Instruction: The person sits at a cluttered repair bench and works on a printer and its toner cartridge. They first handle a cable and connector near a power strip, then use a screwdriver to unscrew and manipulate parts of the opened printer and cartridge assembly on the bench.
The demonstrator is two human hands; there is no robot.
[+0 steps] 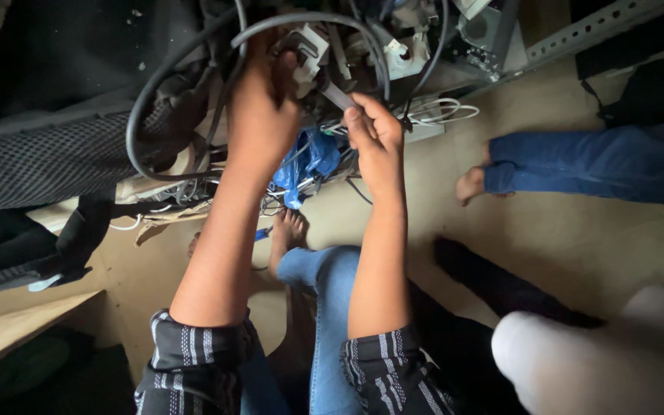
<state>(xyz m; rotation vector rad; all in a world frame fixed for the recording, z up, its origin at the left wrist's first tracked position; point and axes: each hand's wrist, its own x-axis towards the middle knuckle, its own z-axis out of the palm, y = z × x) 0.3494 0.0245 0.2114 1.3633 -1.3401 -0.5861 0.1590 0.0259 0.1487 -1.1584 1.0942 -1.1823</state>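
My left hand [261,107] is raised and closed around a small white and grey electrical part [307,48] at the top of the view. My right hand [376,138] grips a slim grey tool handle [337,96] that points up toward that part. A thick black cable [167,73] loops around both hands. Beneath them lies a tangle of wires with a crumpled blue plastic bag [310,157]. My legs in blue jeans [330,307] and a bare foot [289,230] rest on the floor below.
Another person's jeans leg and bare foot [472,184] lie at the right, and a pale sleeve [578,353] at the lower right. A white cable coil [439,111], a perforated metal rail [601,23], dark fabric [40,154] and a wooden board [9,330] surround me.
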